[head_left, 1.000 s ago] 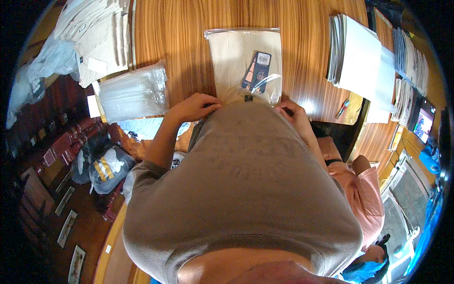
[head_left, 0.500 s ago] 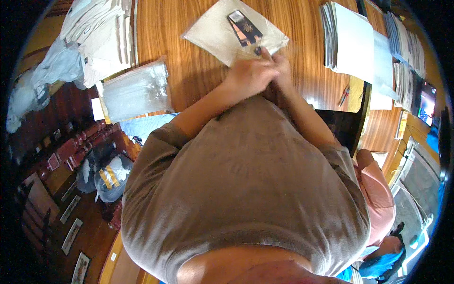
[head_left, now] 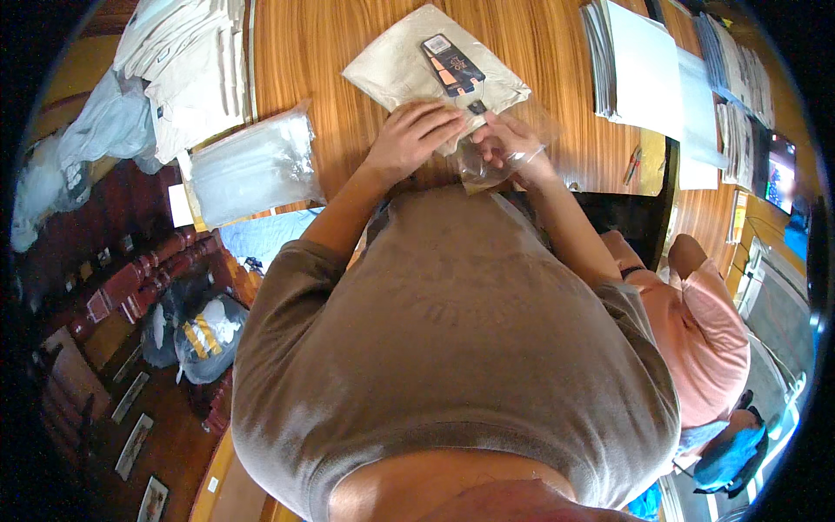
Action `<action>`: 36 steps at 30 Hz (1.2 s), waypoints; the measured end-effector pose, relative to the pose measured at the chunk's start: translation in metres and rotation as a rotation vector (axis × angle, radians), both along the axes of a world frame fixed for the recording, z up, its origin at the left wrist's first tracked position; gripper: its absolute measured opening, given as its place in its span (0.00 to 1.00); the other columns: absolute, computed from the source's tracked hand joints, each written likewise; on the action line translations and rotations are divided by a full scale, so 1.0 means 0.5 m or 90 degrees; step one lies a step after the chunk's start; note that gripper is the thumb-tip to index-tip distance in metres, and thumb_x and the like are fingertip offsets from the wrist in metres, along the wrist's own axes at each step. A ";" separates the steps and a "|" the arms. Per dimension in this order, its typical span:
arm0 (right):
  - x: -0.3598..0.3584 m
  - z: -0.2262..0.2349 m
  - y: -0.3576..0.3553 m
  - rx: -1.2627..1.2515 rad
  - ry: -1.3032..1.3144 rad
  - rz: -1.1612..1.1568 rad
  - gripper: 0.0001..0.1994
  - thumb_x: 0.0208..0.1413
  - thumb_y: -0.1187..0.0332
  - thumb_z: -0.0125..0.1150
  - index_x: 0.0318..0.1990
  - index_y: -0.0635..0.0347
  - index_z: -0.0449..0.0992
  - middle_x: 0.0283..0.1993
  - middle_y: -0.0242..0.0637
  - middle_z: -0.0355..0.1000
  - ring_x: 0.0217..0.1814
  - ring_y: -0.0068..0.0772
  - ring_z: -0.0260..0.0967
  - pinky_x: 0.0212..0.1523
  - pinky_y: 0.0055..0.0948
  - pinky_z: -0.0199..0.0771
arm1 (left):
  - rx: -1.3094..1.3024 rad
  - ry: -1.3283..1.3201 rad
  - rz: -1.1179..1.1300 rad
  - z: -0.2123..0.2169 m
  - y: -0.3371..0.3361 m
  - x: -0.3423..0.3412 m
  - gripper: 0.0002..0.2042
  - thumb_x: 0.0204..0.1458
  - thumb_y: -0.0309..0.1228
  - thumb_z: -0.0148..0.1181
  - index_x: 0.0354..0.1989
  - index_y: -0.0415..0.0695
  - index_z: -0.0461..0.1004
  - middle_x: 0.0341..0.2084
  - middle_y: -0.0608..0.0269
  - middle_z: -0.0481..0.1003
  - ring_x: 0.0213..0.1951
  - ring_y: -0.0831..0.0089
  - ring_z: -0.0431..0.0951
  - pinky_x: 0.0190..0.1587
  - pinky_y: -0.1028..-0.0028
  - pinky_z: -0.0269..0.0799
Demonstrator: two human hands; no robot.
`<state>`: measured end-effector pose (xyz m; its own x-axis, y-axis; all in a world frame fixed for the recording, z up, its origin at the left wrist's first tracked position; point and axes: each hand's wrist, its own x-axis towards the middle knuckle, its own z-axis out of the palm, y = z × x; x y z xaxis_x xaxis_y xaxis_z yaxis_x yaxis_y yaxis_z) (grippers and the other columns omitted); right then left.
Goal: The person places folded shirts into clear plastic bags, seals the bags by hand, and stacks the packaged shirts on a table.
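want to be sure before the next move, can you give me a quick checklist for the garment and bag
1. Left hand on the folded garment: ok.
2. Right hand gripping the clear bag: ok.
3. Garment fully inside the bag: cannot tell.
4. Hang tag lying flat on top: ok.
5. Bag mouth sealed: cannot tell.
6. Spare bags close by on the table: ok.
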<state>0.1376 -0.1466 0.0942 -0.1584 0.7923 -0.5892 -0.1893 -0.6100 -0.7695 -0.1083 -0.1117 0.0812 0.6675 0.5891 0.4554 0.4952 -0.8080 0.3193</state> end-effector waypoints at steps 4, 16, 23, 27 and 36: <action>0.108 0.069 -0.050 0.085 0.023 -0.057 0.17 0.68 0.59 0.65 0.55 0.62 0.75 0.48 0.36 0.81 0.39 0.25 0.75 0.34 0.26 0.75 | -0.094 -0.282 0.037 0.113 0.044 0.014 0.18 0.48 0.22 0.69 0.50 0.43 0.84 0.48 0.59 0.83 0.48 0.57 0.84 0.50 0.64 0.81; 0.005 0.137 0.170 0.360 -0.282 -0.283 0.19 0.59 0.64 0.77 0.51 0.68 0.82 0.46 0.41 0.83 0.47 0.27 0.80 0.44 0.31 0.82 | -0.330 -0.792 0.216 0.181 0.224 -0.012 0.22 0.59 0.32 0.54 0.61 0.37 0.70 0.59 0.50 0.76 0.61 0.60 0.74 0.65 0.59 0.68; -0.031 -0.024 -0.030 -0.077 0.024 0.322 0.18 0.67 0.53 0.66 0.47 0.61 0.85 0.44 0.36 0.82 0.47 0.30 0.78 0.45 0.29 0.78 | -0.080 0.013 0.233 -0.041 0.075 0.148 0.25 0.61 0.39 0.60 0.66 0.46 0.72 0.70 0.49 0.65 0.73 0.45 0.61 0.75 0.42 0.51; 0.013 0.056 0.021 0.329 -0.394 0.291 0.14 0.60 0.60 0.71 0.43 0.62 0.84 0.46 0.46 0.83 0.54 0.47 0.79 0.58 0.42 0.77 | -0.055 0.097 0.195 -0.105 0.088 0.129 0.27 0.63 0.44 0.58 0.72 0.58 0.69 0.77 0.61 0.58 0.78 0.48 0.52 0.77 0.37 0.41; 0.150 0.016 0.148 0.582 -0.786 0.648 0.17 0.56 0.58 0.74 0.43 0.58 0.77 0.52 0.44 0.76 0.58 0.50 0.75 0.61 0.49 0.75 | -0.023 0.252 -0.135 -0.018 0.256 0.130 0.27 0.55 0.31 0.62 0.66 0.42 0.72 0.71 0.57 0.67 0.75 0.57 0.61 0.78 0.52 0.50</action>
